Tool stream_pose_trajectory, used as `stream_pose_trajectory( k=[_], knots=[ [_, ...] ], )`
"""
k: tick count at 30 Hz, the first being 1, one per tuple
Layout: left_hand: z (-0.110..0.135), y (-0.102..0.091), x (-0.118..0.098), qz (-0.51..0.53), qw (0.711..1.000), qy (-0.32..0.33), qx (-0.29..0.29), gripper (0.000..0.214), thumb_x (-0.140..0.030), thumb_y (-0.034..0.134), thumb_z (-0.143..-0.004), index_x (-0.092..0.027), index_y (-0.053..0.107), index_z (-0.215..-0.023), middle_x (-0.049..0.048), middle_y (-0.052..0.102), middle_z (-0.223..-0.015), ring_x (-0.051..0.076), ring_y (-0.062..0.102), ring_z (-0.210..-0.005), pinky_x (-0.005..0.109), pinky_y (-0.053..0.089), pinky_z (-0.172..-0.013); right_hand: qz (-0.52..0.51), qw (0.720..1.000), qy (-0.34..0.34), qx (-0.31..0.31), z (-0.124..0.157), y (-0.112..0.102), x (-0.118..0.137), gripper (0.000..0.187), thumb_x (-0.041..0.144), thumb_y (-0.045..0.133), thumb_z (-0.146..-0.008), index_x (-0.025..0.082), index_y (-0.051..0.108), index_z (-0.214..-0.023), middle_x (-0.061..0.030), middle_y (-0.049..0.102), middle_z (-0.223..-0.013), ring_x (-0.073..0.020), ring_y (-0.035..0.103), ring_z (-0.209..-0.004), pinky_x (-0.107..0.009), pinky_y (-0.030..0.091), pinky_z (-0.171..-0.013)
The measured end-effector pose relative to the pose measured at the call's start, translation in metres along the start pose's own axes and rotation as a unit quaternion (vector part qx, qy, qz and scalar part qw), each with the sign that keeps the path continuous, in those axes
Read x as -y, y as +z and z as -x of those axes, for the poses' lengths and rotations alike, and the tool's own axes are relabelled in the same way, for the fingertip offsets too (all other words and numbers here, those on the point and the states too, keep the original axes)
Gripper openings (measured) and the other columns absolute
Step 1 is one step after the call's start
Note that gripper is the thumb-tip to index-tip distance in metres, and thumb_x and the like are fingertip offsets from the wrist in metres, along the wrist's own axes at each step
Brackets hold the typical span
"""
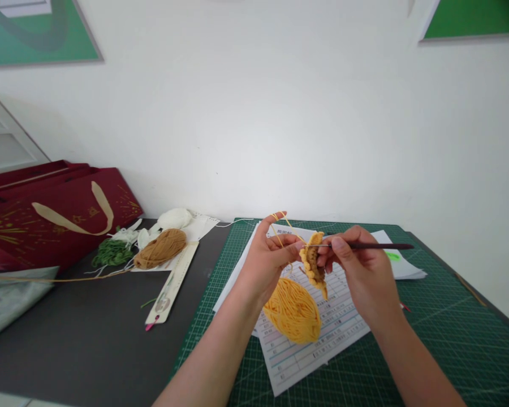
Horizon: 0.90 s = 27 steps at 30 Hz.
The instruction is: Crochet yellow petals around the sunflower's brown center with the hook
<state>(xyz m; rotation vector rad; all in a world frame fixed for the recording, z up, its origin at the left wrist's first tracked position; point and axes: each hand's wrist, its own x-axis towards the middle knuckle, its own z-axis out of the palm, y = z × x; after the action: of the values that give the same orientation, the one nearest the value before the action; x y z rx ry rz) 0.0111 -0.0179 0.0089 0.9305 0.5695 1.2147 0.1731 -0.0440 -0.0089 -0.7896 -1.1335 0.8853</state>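
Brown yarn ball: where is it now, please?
In the head view, the brown yarn ball sits left of the person's left hand, beside the green thread bundle, above a long cream card.

Worn on the head, high above the table's near edge, facing forward and down: left hand (267, 260) and right hand (360, 271) close, at lower centre; green cutting mat (449, 345) just beyond and around; dark tabletop (89, 339) off left; white wall (254, 113) farther, across the upper half.
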Motion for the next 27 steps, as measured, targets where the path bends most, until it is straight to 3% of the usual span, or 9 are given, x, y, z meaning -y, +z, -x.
stream_pose_trajectory(
  k=[3,9,17,23,27],
  knots=[
    [0.002,0.004,-0.003,0.010,1.000,0.001,0.007,0.080,-0.012,0.089,-0.068,-0.019,0.044,-0.134,-0.0015,0.072,-0.075,0.013,0.065,-0.068,0.028,0.049,-0.071,-0.029,0.999,-0.011,-0.020,0.002,0.004,-0.002,0.019,0.031,0.072,-0.092,0.022,0.060,-0.080,0.0017,0.072,-0.078,-0.0106,0.065,-0.063,-0.023,0.053,-0.057],
    [0.005,0.005,-0.005,0.006,1.000,-0.002,0.028,0.080,-0.004,0.088,-0.067,-0.020,0.047,-0.134,-0.0015,0.072,-0.077,0.014,0.068,-0.072,0.029,0.051,-0.074,0.044,0.995,-0.086,-0.037,0.006,0.006,0.000,0.014,0.028,0.071,-0.093,0.023,0.062,-0.084,0.0007,0.070,-0.081,-0.0110,0.063,-0.063,-0.026,0.055,-0.060],
    [0.008,0.006,-0.007,0.009,0.999,0.006,0.043,0.082,-0.006,0.091,-0.065,-0.023,0.050,-0.134,-0.0030,0.070,-0.079,0.011,0.065,-0.072,0.026,0.052,-0.073,0.060,0.987,-0.144,-0.050,0.010,0.008,-0.010,0.008,0.026,0.073,-0.090,0.025,0.066,-0.085,-0.0024,0.065,-0.091,-0.0170,0.064,-0.086,-0.030,0.054,-0.071],
    [0.008,0.008,-0.005,0.020,0.999,0.010,0.042,0.081,-0.006,0.091,-0.063,-0.021,0.053,-0.132,-0.0031,0.069,-0.078,0.013,0.066,-0.074,0.027,0.054,-0.072,0.006,0.989,-0.101,-0.105,0.014,0.014,-0.019,0.010,0.031,0.072,-0.091,0.025,0.064,-0.088,-0.0031,0.064,-0.096,-0.0173,0.063,-0.086,-0.030,0.054,-0.069],
    [0.009,0.008,-0.004,0.012,0.998,0.024,0.053,0.093,-0.006,0.090,-0.065,-0.025,0.044,-0.142,-0.0038,0.069,-0.079,0.014,0.066,-0.070,0.030,0.056,-0.070,-0.017,0.993,-0.078,-0.083,0.012,0.013,-0.017,0.010,0.032,0.072,-0.091,0.025,0.065,-0.088,-0.0027,0.065,-0.099,-0.0167,0.064,-0.089,-0.031,0.054,-0.075]
  ],
)
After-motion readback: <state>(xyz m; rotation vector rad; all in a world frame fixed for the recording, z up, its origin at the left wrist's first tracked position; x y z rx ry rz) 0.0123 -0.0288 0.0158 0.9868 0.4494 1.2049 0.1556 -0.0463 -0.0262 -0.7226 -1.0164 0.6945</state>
